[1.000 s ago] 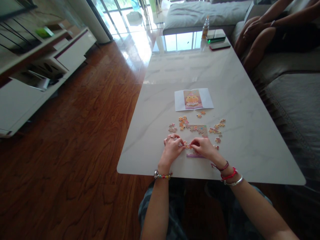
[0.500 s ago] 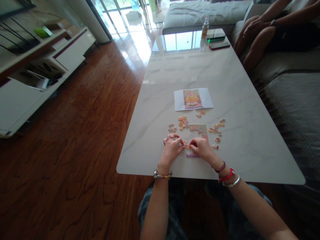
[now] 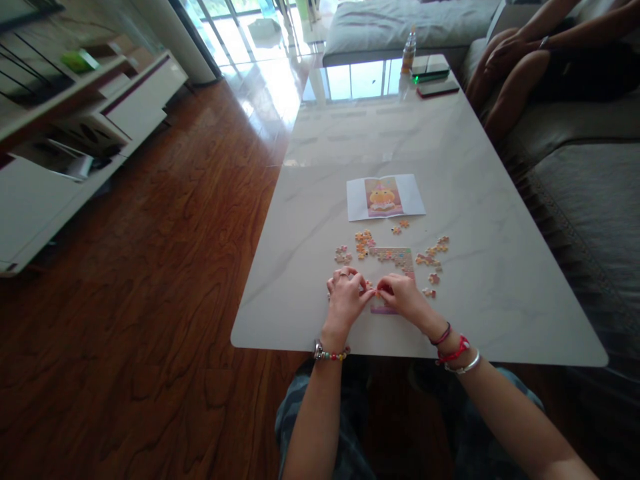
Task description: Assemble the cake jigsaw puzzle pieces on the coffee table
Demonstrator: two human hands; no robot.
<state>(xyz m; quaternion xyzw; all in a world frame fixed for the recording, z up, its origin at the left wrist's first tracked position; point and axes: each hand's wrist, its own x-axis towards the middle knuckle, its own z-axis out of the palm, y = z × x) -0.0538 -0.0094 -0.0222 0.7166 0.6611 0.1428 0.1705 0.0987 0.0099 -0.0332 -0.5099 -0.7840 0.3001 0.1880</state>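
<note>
A partly joined jigsaw puzzle (image 3: 395, 255) lies near the table's front edge, its top and right sides and a purple bottom strip (image 3: 383, 310) showing. My left hand (image 3: 346, 293) and my right hand (image 3: 403, 295) meet over its lower left part, fingertips pinched close together. Between them are small orange and pink puzzle pieces (image 3: 379, 293), partly hidden by the fingers. Loose puzzle pieces lie around: a yellow-orange cluster (image 3: 364, 243), a pale pink cluster (image 3: 343, 255) on the left, and several on the right (image 3: 434, 252).
Beyond the puzzle lies a folded picture sheet (image 3: 385, 197) with a yellow figure on the white marbled table (image 3: 320, 200). At the far end stand a bottle (image 3: 409, 52) and phone-like devices (image 3: 434, 79). A person (image 3: 520, 67) sits on the sofa at the right.
My left hand has shifted slightly right, bringing its fingertips closer to my right hand's. The right hand stays almost in place. The whole view has moved slightly.
</note>
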